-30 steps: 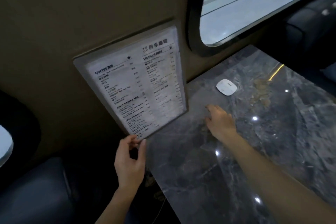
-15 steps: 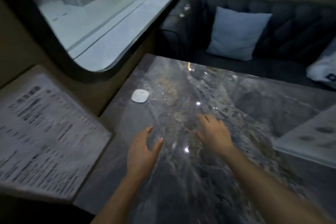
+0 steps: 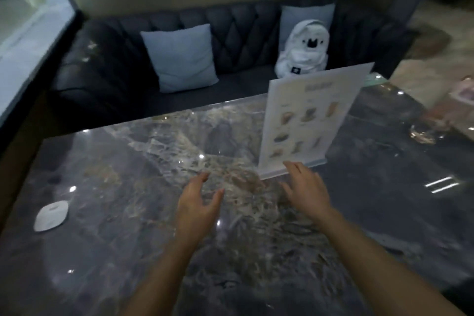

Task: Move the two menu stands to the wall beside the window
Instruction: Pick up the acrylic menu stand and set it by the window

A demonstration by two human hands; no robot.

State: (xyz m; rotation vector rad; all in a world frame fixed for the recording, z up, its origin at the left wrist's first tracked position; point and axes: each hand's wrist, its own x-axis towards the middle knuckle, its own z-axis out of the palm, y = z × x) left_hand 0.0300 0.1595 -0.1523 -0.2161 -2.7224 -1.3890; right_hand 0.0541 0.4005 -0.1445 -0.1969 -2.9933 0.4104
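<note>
A white menu stand (image 3: 310, 118) with pictures of food stands upright on the dark marble table (image 3: 128, 251), right of centre. My right hand (image 3: 305, 190) hovers just in front of its clear base, fingers apart, holding nothing. My left hand (image 3: 197, 208) is open over the table's middle, a little left of the stand. The other menu stand is out of view. The window (image 3: 23, 7) fills the far left.
A small white disc (image 3: 51, 215) lies on the table near its left edge. Behind the table runs a dark tufted sofa (image 3: 107, 69) with a light blue cushion (image 3: 179, 56) and a white plush toy (image 3: 305, 51). Glassware (image 3: 423, 131) glints at the right.
My left hand let go of the text menu stand by the wall. The view swung right, away from the window, and both hands moved toward the picture menu stand.
</note>
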